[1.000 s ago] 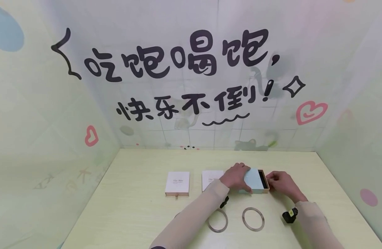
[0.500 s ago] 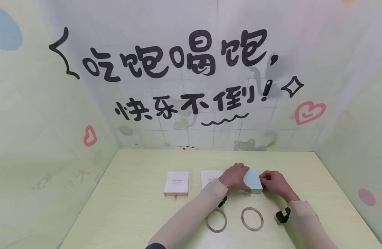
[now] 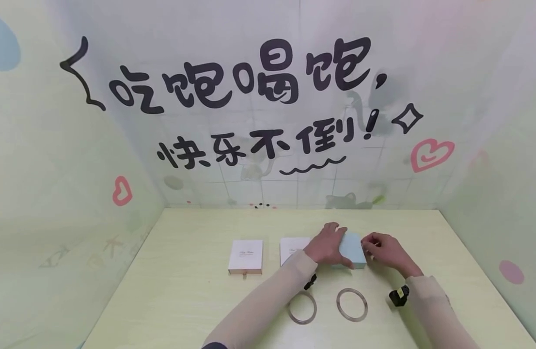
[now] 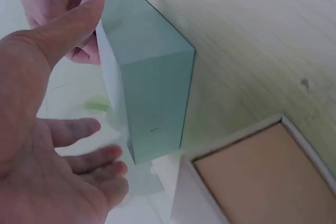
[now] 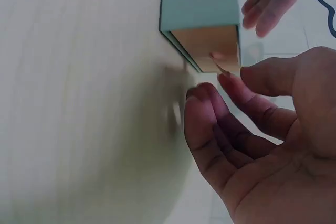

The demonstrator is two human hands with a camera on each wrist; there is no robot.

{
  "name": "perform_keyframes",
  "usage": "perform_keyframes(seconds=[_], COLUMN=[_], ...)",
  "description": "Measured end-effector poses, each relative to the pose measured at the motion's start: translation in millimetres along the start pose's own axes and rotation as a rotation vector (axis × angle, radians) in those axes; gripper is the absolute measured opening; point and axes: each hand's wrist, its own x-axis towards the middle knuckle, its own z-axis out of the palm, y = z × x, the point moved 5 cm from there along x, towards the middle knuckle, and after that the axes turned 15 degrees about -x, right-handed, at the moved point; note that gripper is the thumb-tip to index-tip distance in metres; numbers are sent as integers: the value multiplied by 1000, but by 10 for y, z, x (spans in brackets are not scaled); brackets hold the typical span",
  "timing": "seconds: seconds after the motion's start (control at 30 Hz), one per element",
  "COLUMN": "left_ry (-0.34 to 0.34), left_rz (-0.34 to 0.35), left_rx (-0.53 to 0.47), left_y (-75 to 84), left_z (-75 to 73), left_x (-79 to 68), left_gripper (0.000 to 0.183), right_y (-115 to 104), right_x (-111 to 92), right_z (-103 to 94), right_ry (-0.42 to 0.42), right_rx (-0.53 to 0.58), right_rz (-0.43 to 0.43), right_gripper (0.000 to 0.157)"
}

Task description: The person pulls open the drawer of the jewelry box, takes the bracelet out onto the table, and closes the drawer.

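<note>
A pale blue drawer box (image 3: pixel 354 249) sits at the back right of the table. My left hand (image 3: pixel 328 245) spans it from the left, thumb by the near edge; in the left wrist view the thumb tip meets an edge while the relaxed fingers (image 4: pixel 86 174) look apart from the box. On the other side my right hand (image 3: pixel 387 252) has thumb and forefinger pinching the small pull tab (image 5: pixel 219 64) of the tan drawer (image 5: pixel 202 43), which lies inside the sleeve. The other right fingers are curled below the tab.
Two bangles, one on the left (image 3: pixel 303 308) and one on the right (image 3: pixel 352 305), lie nearer on the table (image 3: pixel 172 300). One white drawer box (image 3: pixel 245 257) stands left; another white box (image 3: pixel 290 249) is partly hidden by my left arm. Printed walls (image 3: pixel 268 184) enclose the table.
The drawer has slid from partly out to inside the blue sleeve, my right hand moving left with it. The left hand stays over the box. The head view has shifted slightly.
</note>
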Motion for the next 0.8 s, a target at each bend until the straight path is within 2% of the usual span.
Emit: perform_keyframes(seconds=[0.23,0.43,0.6,0.8], left_ry=[113,196,258,264], left_rz=[-169,-260,-302,-332], left_rx=[-166,-345,-445,-489], left_y=[-6,10,13,54], left_z=[-25,24,68,112], left_x=[-147,-302,-385,-422], left_gripper=[105,97,82,74], right_y=[-44,-60,-63,-21], right_x=[50,135,261,333], right_z=[-172,-236,-236,-187], right_ry=[26,-58,-147,-188], right_rx=[-36,-31,-42,-61], right_rz=[-156,-294,-338,-329], right_gripper=[47,53,46,36])
